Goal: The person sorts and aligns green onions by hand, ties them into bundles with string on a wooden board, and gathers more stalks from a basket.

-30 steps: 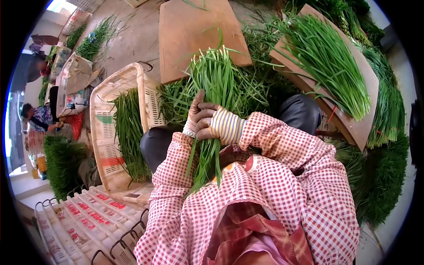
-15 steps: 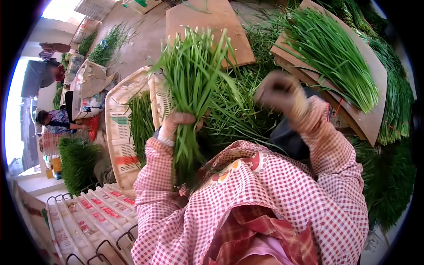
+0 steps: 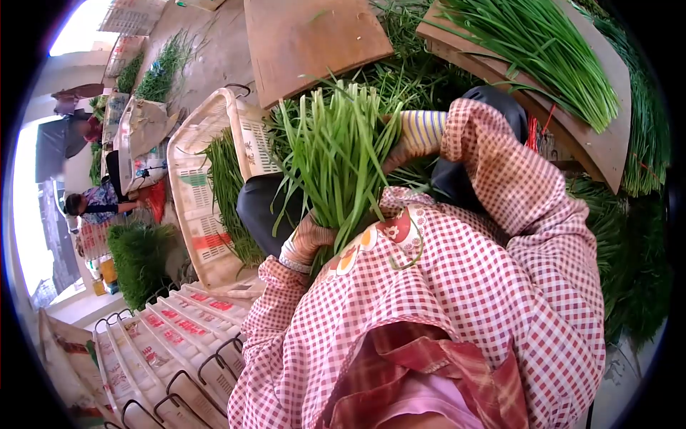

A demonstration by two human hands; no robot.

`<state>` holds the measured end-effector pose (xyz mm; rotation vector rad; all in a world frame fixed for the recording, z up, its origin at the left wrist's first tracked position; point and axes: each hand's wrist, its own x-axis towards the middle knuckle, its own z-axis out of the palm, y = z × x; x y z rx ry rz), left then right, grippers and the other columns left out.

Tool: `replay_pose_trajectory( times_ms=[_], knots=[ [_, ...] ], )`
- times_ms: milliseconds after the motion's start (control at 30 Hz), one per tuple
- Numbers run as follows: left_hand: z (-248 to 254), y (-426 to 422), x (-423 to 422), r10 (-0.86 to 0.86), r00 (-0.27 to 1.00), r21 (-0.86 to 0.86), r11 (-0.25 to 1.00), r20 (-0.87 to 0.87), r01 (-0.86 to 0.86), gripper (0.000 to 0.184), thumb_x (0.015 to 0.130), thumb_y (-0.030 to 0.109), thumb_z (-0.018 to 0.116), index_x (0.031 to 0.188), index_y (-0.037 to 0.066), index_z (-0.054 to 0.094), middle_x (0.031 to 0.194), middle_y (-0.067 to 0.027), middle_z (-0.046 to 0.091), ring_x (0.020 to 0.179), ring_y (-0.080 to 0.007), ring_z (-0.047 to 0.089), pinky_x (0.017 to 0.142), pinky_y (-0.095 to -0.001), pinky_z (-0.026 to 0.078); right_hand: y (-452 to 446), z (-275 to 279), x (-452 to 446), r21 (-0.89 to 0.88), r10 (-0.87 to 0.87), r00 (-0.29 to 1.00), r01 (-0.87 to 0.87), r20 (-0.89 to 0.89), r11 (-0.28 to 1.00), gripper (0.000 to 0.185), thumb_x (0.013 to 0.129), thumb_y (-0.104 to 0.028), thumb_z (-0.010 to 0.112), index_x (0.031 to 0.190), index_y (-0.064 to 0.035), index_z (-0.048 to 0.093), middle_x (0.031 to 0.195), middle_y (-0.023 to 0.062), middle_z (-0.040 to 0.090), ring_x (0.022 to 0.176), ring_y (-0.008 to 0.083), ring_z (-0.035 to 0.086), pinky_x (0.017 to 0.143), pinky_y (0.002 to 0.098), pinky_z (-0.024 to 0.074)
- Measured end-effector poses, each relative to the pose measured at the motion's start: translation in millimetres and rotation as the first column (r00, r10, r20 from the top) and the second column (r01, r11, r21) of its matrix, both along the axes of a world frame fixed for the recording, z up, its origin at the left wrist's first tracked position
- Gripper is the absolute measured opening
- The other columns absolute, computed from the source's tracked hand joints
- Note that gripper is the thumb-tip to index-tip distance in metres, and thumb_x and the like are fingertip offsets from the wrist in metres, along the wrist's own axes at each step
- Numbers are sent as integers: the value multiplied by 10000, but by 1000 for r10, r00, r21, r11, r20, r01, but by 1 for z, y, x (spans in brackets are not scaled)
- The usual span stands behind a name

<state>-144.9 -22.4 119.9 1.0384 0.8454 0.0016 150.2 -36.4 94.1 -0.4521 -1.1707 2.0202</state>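
Observation:
In the head view, a bunch of garlic chives (image 3: 336, 157) stands nearly upright over my lap, its pale cut ends up and its leaf tips down. My left hand (image 3: 311, 237), in a work glove, is closed around its lower part. My right hand (image 3: 406, 143), gloved with a striped cuff, is at the bunch's right side; leaves hide its fingers, so their grip does not show. Loose chive leaves (image 3: 421, 79) lie in a heap behind the bunch.
A white crate (image 3: 196, 218) holding chives stands at left, with an overturned-looking ribbed crate (image 3: 179, 336) nearer me. A board (image 3: 307, 43) lies ahead. More chives (image 3: 543, 57) rest on a raised board at right. Another person (image 3: 96, 202) sits far left.
My right hand has come from the right, apart from the bunch, to its right side. The bunch and my left hand are lower and closer to my lap. The view has shifted.

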Motion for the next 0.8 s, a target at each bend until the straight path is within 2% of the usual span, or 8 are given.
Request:
replay_pose_trajectory(
  times_ms=[200, 233, 333, 400, 467, 567, 667, 800],
  knots=[
    [18, -17, 26, 116, 991, -50, 992, 72, -113, 624, 654, -62, 729, 1236, 26, 520, 1197, -78, 579, 1082, -192, 535, 947, -313, 416, -2, 34, 34, 226, -221, 381, 32, 898, 974, 309, 915, -256, 490, 1130, -80, 627, 1139, 124, 625, 1034, 260, 589, 906, 402, 452],
    [17, -18, 25, 135, 988, -52, 990, 82, -131, 596, 662, -62, 720, 1222, 21, 530, 1204, -83, 573, 1092, -198, 530, 950, -312, 414, 13, -6, 56, 508, -494, 468, 108, 733, 855, 293, 886, -243, 554, 1110, -66, 622, 1042, 109, 642, 934, 233, 598, 827, 386, 472],
    [17, -19, 28, 17, 997, 98, 995, 72, -24, 542, 721, 3, 715, 1225, -1, 514, 1141, -85, 603, 1028, -171, 552, 866, -294, 457, 63, -26, 100, 84, -442, 242, 796, 864, 599, 170, 874, -268, 539, 951, -145, 628, 622, 36, 549, 536, 206, 547, 490, 360, 454],
    [5, -17, 24, -90, 996, 336, 938, 8, 82, 484, 766, 80, 697, 1217, 24, 531, 1156, -79, 603, 1040, -196, 559, 882, -321, 454, 7, 15, 99, -23, -807, 440, 883, 395, 470, 255, 877, -359, 573, 900, -111, 630, 574, -20, 455, 453, 87, 447, 440, 250, 380],
    [-3, -13, 25, -220, 968, 537, 805, -124, 252, 451, 795, 97, 668, 1220, 36, 529, 1178, -90, 588, 1068, -204, 547, 908, -323, 444, -8, 30, 56, 153, -724, 189, 913, 663, 378, 432, 829, -446, 620, 1029, -64, 585, 659, 25, 552, 472, 111, 477, 460, 263, 404],
    [-10, -10, 28, -346, 863, 719, 482, -368, 500, 403, 839, 122, 624, 1223, 55, 526, 1211, -107, 566, 1112, -217, 527, 948, -325, 428, -23, 34, 8, 55, -405, 536, 553, 741, 831, 769, 743, -478, 698, 1269, 27, 452, 1201, 219, 544, 1118, 330, 522, 970, 372, 399],
    [9, -19, 39, -411, 737, 719, 234, -537, 654, 378, 931, 234, 484, 1281, 91, 461, 1269, -89, 521, 1165, -227, 486, 997, -331, 394, -26, 8, -28, 363, -549, 302, 497, 779, 788, 769, 705, -567, 680, 1186, 15, 537, 1124, 237, 590, 1063, 352, 557, 947, 367, 409],
    [-59, -20, 6, -227, 967, 556, 792, -115, 252, 368, 971, 274, 370, 1301, 127, 437, 1300, -54, 498, 1210, -198, 444, 1039, -334, 346, 0, 4, -13, 232, -333, 420, 274, 844, 933, 541, 812, -437, 603, 1162, -26, 564, 1047, 207, 628, 1009, 313, 592, 874, 377, 450]
  ],
)
